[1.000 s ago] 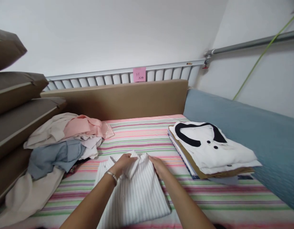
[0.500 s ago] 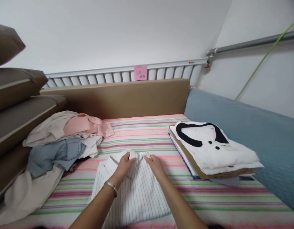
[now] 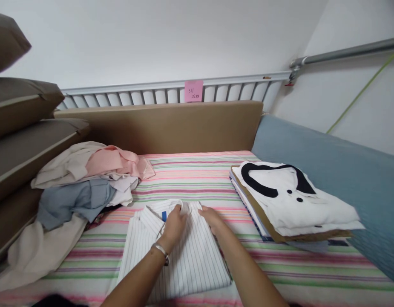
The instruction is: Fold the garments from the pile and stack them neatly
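A folded white shirt with thin stripes [image 3: 184, 260] lies on the striped bed sheet [image 3: 197, 179] in front of me. My left hand [image 3: 173, 224], with a bracelet at the wrist, pinches the shirt's collar near the middle, beside a small blue label. My right hand [image 3: 212, 218] grips the collar's right side, fingers closed on the cloth. Both hands sit at the top edge of the shirt.
A heap of unfolded clothes [image 3: 78, 187] in pink, grey-blue and cream lies at the left. A stack of folded garments [image 3: 289, 204], topped by a white one with black trim, sits at the right. Brown cushions [image 3: 21, 136] stand left, a blue cushion [image 3: 327, 166] right.
Both hands stay on the collar and have shifted a little along it. The collar has opened, so a blue label shows. The view has swung slightly to the left.
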`<state>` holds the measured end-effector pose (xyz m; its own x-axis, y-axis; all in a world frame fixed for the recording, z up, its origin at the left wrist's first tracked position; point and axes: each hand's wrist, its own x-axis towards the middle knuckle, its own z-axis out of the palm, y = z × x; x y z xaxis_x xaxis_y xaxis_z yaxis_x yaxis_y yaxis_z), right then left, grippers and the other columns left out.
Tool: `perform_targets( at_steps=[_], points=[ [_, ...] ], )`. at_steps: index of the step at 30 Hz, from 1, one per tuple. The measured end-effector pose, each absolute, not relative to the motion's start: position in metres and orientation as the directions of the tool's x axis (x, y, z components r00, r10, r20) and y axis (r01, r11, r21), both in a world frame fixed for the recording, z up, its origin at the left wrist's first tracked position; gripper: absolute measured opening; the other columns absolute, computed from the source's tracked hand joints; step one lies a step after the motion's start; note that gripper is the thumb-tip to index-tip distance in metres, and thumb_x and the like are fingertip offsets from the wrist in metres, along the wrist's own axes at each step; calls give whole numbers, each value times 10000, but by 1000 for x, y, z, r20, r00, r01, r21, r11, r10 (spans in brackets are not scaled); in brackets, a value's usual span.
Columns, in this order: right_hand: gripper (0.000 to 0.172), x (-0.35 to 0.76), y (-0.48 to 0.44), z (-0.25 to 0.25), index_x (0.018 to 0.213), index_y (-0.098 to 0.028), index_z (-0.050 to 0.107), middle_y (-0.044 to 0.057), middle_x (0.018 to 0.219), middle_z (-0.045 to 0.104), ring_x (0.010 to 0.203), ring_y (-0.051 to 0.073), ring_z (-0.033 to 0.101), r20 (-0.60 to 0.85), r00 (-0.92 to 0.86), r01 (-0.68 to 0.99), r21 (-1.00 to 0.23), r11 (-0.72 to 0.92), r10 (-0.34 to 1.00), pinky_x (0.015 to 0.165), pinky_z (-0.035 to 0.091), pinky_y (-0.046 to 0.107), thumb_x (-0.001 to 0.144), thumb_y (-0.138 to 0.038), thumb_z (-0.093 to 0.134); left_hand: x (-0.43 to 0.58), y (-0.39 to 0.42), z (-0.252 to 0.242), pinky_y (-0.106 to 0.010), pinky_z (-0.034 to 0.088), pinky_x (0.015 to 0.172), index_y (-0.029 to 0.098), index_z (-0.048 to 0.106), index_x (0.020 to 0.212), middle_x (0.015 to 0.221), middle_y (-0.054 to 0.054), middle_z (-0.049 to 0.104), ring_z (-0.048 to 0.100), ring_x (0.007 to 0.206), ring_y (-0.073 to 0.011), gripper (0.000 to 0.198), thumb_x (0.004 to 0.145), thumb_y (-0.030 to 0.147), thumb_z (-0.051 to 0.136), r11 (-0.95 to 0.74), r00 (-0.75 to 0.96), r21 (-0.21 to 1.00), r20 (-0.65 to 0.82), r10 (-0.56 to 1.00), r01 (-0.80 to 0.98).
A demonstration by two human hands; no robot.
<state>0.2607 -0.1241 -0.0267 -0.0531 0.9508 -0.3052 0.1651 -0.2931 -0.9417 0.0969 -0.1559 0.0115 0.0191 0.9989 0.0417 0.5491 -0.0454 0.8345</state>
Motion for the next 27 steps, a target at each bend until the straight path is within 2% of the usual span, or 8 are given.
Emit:
perform_targets(
  at_steps=[3,5,7,9,12,17,23,27],
  points=[
    [192,262,-121,-27,805,-140,636,33,719,680,690,169,627,-388,-113,116,-920,-376,915,687,470,308,747,-312,572,100,-164,13,-408,386,919,144,521,1133,1125,-145,616,543,1080,-273,361,775,190,505,-85,11,731,106,994,677],
    [183,263,-118,-27,825,-135,624,26,728,674,674,145,622,-423,-139,93,-906,-414,895,696,481,311,787,-302,559,103,-172,14,-448,318,1010,141,438,1268,1344,-156,473,392,1266,-284,453,816,175,454,-198,59,570,253,966,797],
    [209,262,-115,-28,834,-136,612,13,747,666,674,124,614,-444,-147,81,-896,-436,884,705,490,313,825,-334,544,109,-179,11,-447,274,1062,170,392,1325,1440,-105,368,277,1345,-255,473,852,166,404,-373,245,388,340,908,843],
    [259,261,-112,-28,831,-138,603,5,764,657,676,111,604,-453,-135,78,-891,-446,881,699,493,310,844,-386,529,118,-184,4,-435,259,1087,198,386,1340,1448,-67,364,262,1356,-233,462,878,203,394,-517,440,304,288,851,800],
    [314,263,-113,-27,830,-140,601,4,746,647,652,107,590,-457,-90,93,-888,-449,885,649,484,284,830,-446,529,128,-184,-11,-455,239,1099,182,350,1371,1457,-85,341,260,1355,-261,498,896,326,398,-551,524,277,171,835,787],
    [388,281,-144,-17,831,-162,619,1,645,632,591,120,576,-449,2,153,-883,-444,894,554,436,241,736,-533,558,132,-173,-23,-492,231,1085,181,320,1391,1466,-125,311,235,1360,-299,545,910,437,332,-537,526,242,116,843,808],
    [355,312,-235,-21,884,-173,626,37,778,675,702,179,616,-350,112,223,-903,-367,930,658,470,292,655,-439,576,132,-167,-20,-497,231,1078,213,347,1378,1471,-110,305,223,1366,-286,517,926,449,257,-512,517,270,59,854,816],
    [271,315,-283,-36,802,-199,644,50,801,688,782,218,616,-239,189,387,-873,-296,952,729,454,315,652,-405,552,132,-167,-16,-493,208,1082,216,367,1368,1469,-103,313,224,1366,-281,505,925,437,264,-475,495,349,35,868,808]
  ],
)
